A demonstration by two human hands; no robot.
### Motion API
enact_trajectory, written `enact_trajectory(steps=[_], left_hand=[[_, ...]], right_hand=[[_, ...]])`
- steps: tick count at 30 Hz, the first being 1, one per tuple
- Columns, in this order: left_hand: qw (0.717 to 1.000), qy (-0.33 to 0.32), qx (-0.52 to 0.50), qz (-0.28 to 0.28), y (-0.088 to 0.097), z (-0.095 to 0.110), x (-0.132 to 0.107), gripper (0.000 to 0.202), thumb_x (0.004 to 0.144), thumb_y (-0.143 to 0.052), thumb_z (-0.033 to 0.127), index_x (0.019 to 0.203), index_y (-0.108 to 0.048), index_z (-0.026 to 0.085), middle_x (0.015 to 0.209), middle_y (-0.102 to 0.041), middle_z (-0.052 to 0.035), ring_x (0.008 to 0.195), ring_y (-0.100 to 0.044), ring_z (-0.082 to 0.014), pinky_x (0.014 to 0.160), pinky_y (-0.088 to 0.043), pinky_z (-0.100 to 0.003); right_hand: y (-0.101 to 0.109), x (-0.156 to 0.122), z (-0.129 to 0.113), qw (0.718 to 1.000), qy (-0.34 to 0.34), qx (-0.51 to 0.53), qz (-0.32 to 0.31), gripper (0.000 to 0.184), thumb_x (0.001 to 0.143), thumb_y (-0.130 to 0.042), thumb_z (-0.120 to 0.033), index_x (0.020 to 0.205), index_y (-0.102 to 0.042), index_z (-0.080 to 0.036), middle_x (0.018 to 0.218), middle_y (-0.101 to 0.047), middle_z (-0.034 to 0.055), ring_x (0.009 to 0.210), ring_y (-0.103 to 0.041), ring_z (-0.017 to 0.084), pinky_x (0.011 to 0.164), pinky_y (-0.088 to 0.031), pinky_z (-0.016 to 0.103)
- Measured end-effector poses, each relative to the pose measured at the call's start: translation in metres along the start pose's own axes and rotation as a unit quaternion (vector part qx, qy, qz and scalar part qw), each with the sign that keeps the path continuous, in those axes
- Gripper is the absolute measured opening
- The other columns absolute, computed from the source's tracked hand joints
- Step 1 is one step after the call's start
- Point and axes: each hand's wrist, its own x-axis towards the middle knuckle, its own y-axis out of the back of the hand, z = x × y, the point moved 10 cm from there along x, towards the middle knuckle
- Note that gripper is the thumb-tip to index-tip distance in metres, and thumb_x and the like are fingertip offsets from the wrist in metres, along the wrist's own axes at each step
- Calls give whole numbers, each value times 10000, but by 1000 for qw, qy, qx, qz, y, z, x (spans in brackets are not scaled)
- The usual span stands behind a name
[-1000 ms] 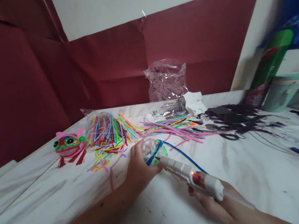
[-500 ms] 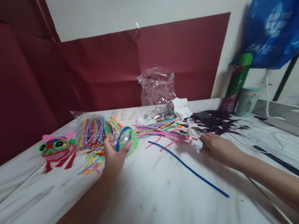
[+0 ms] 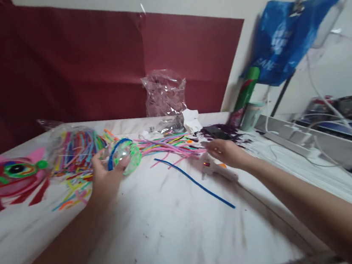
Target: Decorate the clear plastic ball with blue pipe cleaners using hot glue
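Observation:
My left hand is wrapped round a clear plastic ball with bright green patches and a blue pipe cleaner bent over it. My right hand is curled just behind a white glue gun, which lies on the table with a small orange light showing. Whether those fingers hold anything is hidden. A straight blue pipe cleaner lies on the table between my hands. Beyond it, a loose bundle of pink and mixed-colour pipe cleaners reaches toward my right hand.
A pink, green and red animal-face craft sits at the left, beside a clear bag of coloured pipe cleaners. Behind are a crumpled plastic bag, a dark phone-like slab and purple strands. The glue gun's cord runs toward the front right.
My right hand has let go of the glue gun, which now rests on the table, and sits just behind it. My left hand still holds the ball. The view has swung right.

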Motion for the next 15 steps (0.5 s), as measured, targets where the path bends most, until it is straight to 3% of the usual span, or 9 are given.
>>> enact_trajectory(steps=[3,6,9,11,13,15], left_hand=[[1000,24,13,-12,-1,-3,-1,665,661,-732,277,1241,-417,192,1084,-585,-54,904,-602,-181,849,-489,-341],[1000,13,14,-19,0,-8,2,692,642,-744,330,1240,-413,220,1099,-585,-53,963,-602,-196,895,-471,-346],[1000,0,8,-24,2,-13,6,703,642,-742,353,1241,-396,227,1164,-560,-67,1043,-585,-205,929,-456,-342],[999,11,8,-52,-3,-18,6,719,640,-742,356,1250,-384,223,1193,-545,-82,1092,-566,-224,955,-440,-368],[996,33,21,-82,-9,-22,4,709,644,-740,353,1245,-386,222,1234,-525,-100,1134,-541,-246,978,-420,-398],[992,39,31,-119,-16,-24,-3,696,631,-752,330,1225,-405,228,1265,-512,-106,1164,-520,-260,993,-402,-415]], right_hand=[[-20,28,-42,1000,-6,21,-12,217,879,-463,-185,921,-675,-167,898,-732,63,786,-676,171,714,-489,235],[-55,51,-80,999,-7,31,-25,188,893,-493,-174,883,-679,-148,880,-730,79,806,-671,179,730,-482,249],[-94,65,-100,999,-23,28,-37,173,892,-561,-248,887,-666,-111,916,-707,123,840,-659,210,757,-501,325],[-111,69,-105,998,-31,31,-44,208,904,-572,-312,991,-633,-134,1001,-672,75,863,-647,185,774,-522,369],[-113,70,-104,998,-34,43,-38,179,911,-558,-286,977,-639,-140,969,-677,53,833,-650,173,751,-527,352],[-98,66,-99,997,-35,64,-13,173,903,-513,-197,868,-670,-131,822,-705,54,756,-660,178,692,-508,292]])
